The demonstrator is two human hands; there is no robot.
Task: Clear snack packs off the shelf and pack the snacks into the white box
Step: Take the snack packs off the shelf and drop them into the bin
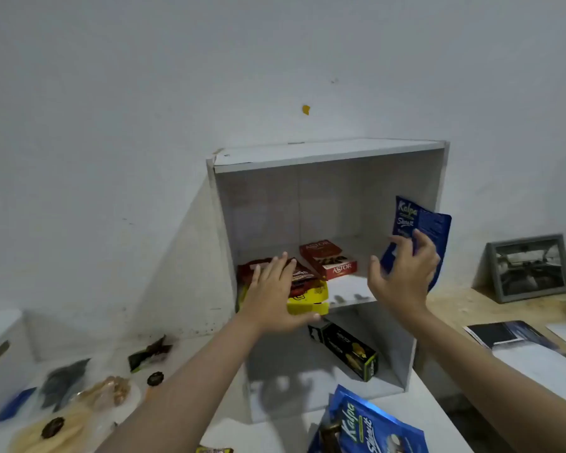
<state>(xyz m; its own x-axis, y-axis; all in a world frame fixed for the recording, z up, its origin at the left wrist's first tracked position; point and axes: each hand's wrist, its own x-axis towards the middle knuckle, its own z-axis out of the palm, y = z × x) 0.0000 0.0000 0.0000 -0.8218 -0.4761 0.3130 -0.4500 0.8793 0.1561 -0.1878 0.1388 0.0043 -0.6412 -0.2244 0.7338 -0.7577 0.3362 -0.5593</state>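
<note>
Right hand (402,276) grips a dark blue Kalpa pouch (417,230), glossy with white lettering, held upright at the right edge of the white shelf unit (327,155). Left hand (272,295) lies flat, fingers straight, on a red-brown snack pack (299,276) stacked on a yellow box (307,304) on the middle board. A red Astor box (327,259) lies behind them; a black box (350,353) sits below.

White shelf (327,155) with red Astor box (328,263), yellow box (307,304), dark pouch (303,276); black box (347,349) below.
</note>
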